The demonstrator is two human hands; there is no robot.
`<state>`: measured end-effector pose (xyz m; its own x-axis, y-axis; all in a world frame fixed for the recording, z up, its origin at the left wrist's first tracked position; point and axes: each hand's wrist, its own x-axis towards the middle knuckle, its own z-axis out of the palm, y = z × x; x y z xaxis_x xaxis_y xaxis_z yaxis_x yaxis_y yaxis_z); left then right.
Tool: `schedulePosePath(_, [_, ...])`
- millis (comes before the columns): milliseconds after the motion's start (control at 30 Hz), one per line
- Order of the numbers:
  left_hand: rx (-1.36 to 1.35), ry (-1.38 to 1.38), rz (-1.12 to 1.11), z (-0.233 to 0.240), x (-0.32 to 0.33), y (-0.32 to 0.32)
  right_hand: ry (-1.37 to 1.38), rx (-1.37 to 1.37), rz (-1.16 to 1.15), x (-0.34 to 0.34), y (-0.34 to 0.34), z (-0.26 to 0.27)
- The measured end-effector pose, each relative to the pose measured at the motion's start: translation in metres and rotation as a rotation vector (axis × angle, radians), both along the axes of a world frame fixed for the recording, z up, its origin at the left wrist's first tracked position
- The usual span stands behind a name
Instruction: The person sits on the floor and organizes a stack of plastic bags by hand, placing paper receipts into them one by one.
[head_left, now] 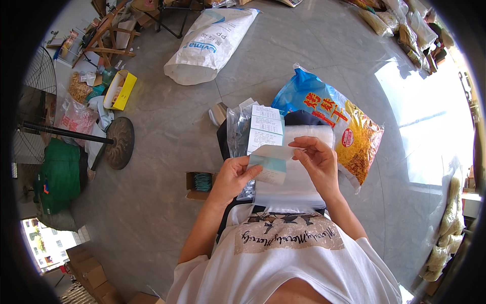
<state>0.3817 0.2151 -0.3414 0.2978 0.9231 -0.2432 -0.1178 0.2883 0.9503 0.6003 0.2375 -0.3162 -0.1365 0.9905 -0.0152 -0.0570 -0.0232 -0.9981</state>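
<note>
Above my lap, my left hand (241, 174) pinches the left side of a printed teal-and-white label (271, 169) between thumb and fingers. My right hand (317, 161) has its thumb and fingertips on the label's pale upper right part. Beneath the hands lies a stack of clear plastic bags (290, 192). Beyond the label, a strip of printed labels (266, 123) lies over more clear plastic packaging (238, 133) at the left of my lap. Dark fabric shows under these things.
A blue and yellow printed bag (334, 114) lies beyond my right hand. Left on the floor is a small cardboard box (193, 193) holding teal items. A white woven sack (214, 45) lies ahead. A fan base (120, 142) and a yellow box (125, 91) stand left.
</note>
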Motion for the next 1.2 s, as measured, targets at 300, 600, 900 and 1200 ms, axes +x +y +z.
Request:
schedulePosePath(300, [0.050,0.001,0.100,-0.002,0.003,-0.001,-0.229,0.320,0.257,0.009,0.004,0.015])
schedulePosePath(600, [0.069,-0.031,0.127,0.001,0.009,0.000,-0.510,0.654,0.194,-0.001,-0.002,0.026])
schedulePosePath(900, [0.064,-0.074,0.133,0.005,0.016,0.003,-0.700,0.840,0.240,-0.015,-0.010,0.024])
schedulePosePath(1200, [0.048,-0.063,0.137,0.007,0.016,0.003,-0.650,0.901,0.227,-0.013,-0.013,0.022])
